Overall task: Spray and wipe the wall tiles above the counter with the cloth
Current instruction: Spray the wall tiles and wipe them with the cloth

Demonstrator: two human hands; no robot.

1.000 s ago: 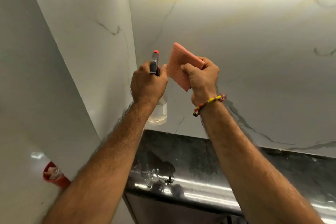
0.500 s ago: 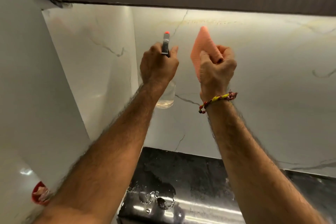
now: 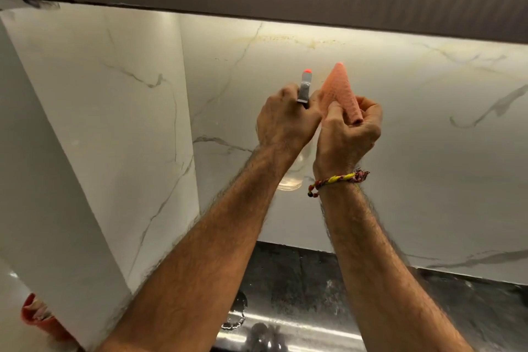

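Hands had drawn together since before, left hand (image 3: 285, 120) gripped clear spray bottle (image 3: 293, 177), liquid low inside; right hand (image 3: 350, 134) clutched pink cloth (image 3: 341, 88)

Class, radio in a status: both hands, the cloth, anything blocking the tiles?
Left hand grips spray bottle. Right hand grips cloth, folded, off the tiles. Nothing blocking.

Both forearms bare, hairy, no sleeves. Right wrist (image 3: 340, 180): braided thread bracelet (image 3: 337, 180), yellow, red, dark strands, knotted end hanging at inner side.
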